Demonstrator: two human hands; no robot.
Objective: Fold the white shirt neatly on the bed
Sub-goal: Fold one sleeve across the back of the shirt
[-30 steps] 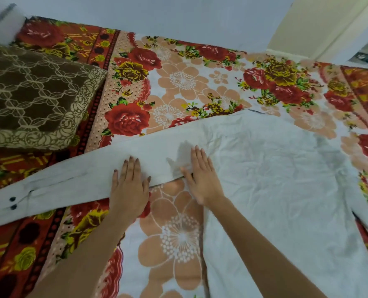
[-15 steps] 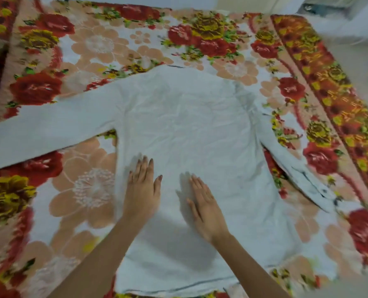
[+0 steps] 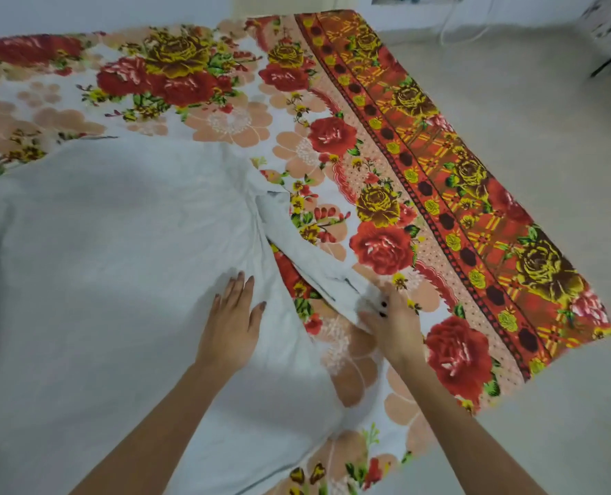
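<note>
The white shirt (image 3: 111,251) lies spread flat over the left and middle of the bed. Its right sleeve (image 3: 307,259) runs down toward the bed's right edge, with dark buttons showing at the cuff. My left hand (image 3: 230,326) rests flat, fingers apart, on the shirt's body near its right side seam. My right hand (image 3: 391,321) is closed on the cuff end of the right sleeve, with the fabric bunched under its fingers. The shirt's left sleeve is out of view.
The bed carries a floral sheet (image 3: 379,194) with red and yellow roses and an orange border along its right edge (image 3: 504,226). Pale floor (image 3: 533,112) lies beyond that edge. White cables (image 3: 450,19) and a dark furniture leg (image 3: 608,62) sit at the top right.
My view has swung right, from the left sleeve across the shirt's body to its right side. My right hand left the body and closed on the right sleeve cuff; my left hand slid rightward.
</note>
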